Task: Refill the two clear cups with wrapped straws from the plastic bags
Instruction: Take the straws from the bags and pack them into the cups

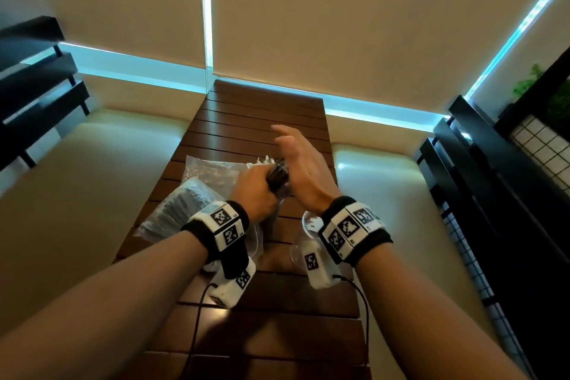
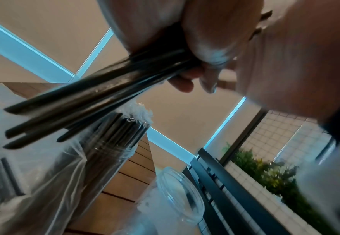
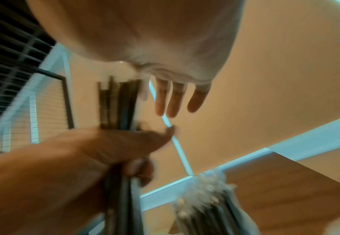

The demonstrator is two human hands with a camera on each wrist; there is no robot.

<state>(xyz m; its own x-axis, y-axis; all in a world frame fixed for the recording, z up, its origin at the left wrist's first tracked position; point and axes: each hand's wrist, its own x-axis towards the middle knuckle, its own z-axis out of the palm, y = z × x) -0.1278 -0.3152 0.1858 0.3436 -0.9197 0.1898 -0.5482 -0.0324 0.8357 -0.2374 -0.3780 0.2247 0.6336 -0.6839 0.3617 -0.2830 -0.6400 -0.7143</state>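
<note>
Left hand [image 1: 256, 191] clamped round bundle of dark wrapped straws [image 2: 80, 101], frame centre. Right hand [image 1: 305, 163] flat, fingers straight, against bundle top. Two clear cups: one full [image 2: 112, 143], one empty [image 2: 181, 197]. Two plastic bags [image 1: 185, 210] centre-left on slatted table [image 1: 265, 108].

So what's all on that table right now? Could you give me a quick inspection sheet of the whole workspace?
Surface: slatted wooden table.
Job's things: bundle of dark wrapped straws; full cup of straws; empty clear cup; plastic bags.
Clutter: nothing seen.
Grippers: left hand grips the bundle; right hand flat against its end.
Cables: black wrist-camera cables.
Surroundings: beige blinds, dark railings, plant.
</note>
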